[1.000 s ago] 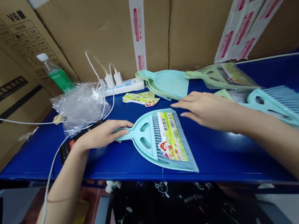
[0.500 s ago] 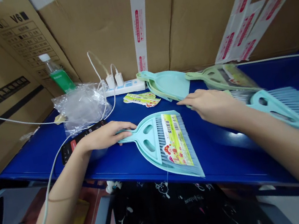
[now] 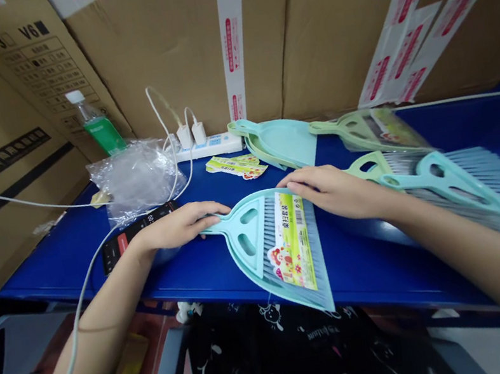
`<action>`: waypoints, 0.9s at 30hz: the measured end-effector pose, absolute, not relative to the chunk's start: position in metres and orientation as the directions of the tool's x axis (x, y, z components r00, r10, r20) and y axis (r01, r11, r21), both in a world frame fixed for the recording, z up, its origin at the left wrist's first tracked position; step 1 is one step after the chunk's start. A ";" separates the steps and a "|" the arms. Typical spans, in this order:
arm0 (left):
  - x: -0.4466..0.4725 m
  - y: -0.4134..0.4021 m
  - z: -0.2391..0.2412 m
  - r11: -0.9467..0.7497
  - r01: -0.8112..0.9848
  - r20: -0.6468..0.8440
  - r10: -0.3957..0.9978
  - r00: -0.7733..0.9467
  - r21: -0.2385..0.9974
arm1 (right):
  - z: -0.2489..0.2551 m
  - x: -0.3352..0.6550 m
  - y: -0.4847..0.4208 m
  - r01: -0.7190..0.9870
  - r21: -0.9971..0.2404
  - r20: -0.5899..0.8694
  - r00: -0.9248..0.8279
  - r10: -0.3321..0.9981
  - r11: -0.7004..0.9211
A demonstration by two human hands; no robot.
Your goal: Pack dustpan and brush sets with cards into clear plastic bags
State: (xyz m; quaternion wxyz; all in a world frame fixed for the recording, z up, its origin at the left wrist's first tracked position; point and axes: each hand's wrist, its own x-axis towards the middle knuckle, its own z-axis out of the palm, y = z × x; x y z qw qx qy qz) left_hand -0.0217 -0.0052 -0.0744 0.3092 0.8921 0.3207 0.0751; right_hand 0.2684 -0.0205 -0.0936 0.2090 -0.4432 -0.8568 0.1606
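Several cardboard boxes (image 3: 175, 39) form a wall along the far edge, from 9 o'clock round to 3 o'clock. Below them a blue worktop (image 3: 197, 273) runs across the view.

At 3 o'clock lies a pile of loose brushes (image 3: 473, 192), handles pointing toward 9 o'clock and bristles toward 4 o'clock.

At centre, flat on the worktop's near edge, lies the teal dustpan-and-brush set (image 3: 253, 244). Its handle points to 9 o'clock and its wide end overhangs the edge at 5 o'clock.

The left hand (image 3: 179, 224) covers the handle end, fingers curled down around it in a closed hold. The right hand (image 3: 333, 192) comes in from 3 o'clock. Its fingers are stretched out flat and rest on the set's far edge at 1 o'clock, gripping nothing.

At 12 o'clock sits a stack of empty dustpans (image 3: 283, 139), and just beside it at 1 o'clock a green wrapped set (image 3: 375, 129).

At 10 o'clock lies a crumpled clear plastic bag (image 3: 134, 175), with a bottle (image 3: 94, 124) behind it against the boxes.

A black phone (image 3: 137, 236) lies at 9 o'clock, partly under the left wrist.

A white power strip (image 3: 209, 147) sits at 11 o'clock with two chargers plugged in, and loose labels (image 3: 236, 165) lie just in front of it.

A printed label (image 3: 291, 241) covers the bristles of the centre set.
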 end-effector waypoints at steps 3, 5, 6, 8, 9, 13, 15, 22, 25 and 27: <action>-0.023 -0.004 -0.074 -0.583 0.535 -0.065 0.637 0.768 0.612 | -0.093 0.269 -0.019 0.627 -0.668 0.121 -0.441 0.889 0.402; -0.024 -0.004 -0.073 -0.560 0.555 -0.066 0.665 0.744 0.614 | -0.094 0.269 -0.019 0.531 -0.814 0.027 -0.372 0.928 0.237; -0.025 -0.003 -0.073 -0.546 0.570 -0.065 0.685 0.726 0.614 | -0.094 0.269 -0.019 0.462 -0.874 -0.019 -0.347 0.938 0.153; -0.026 -0.002 -0.073 -0.517 0.601 -0.057 0.728 0.684 0.609 | -0.095 0.267 -0.020 0.311 -0.950 -0.083 -0.329 0.941 0.025; -0.027 -0.001 -0.072 -0.507 0.615 -0.043 0.750 0.660 0.603 | -0.095 0.265 -0.020 0.245 -0.969 -0.096 -0.332 0.938 -0.012; -0.028 0.001 -0.073 -0.492 0.654 0.030 0.811 0.584 0.575 | -0.094 0.258 -0.025 0.080 -0.993 -0.115 -0.379 0.918 -0.091; -0.027 0.001 -0.073 -0.489 0.663 0.032 0.817 0.575 0.567 | -0.094 0.255 -0.028 0.052 -0.992 -0.127 -0.431 0.893 -0.116; -0.025 -0.001 -0.065 -0.466 0.779 0.199 0.884 0.422 0.420 | -0.093 0.255 -0.029 0.082 -0.981 -0.192 -0.384 0.903 -0.174; -0.031 0.001 -0.060 -0.263 0.950 0.414 0.893 0.174 0.168 | -0.094 0.259 -0.027 0.099 -0.988 -0.147 -0.355 0.923 -0.119; -0.036 0.004 -0.059 -0.122 0.992 0.432 0.896 0.098 0.028 | -0.095 0.261 -0.025 0.100 -0.991 -0.117 -0.348 0.930 -0.087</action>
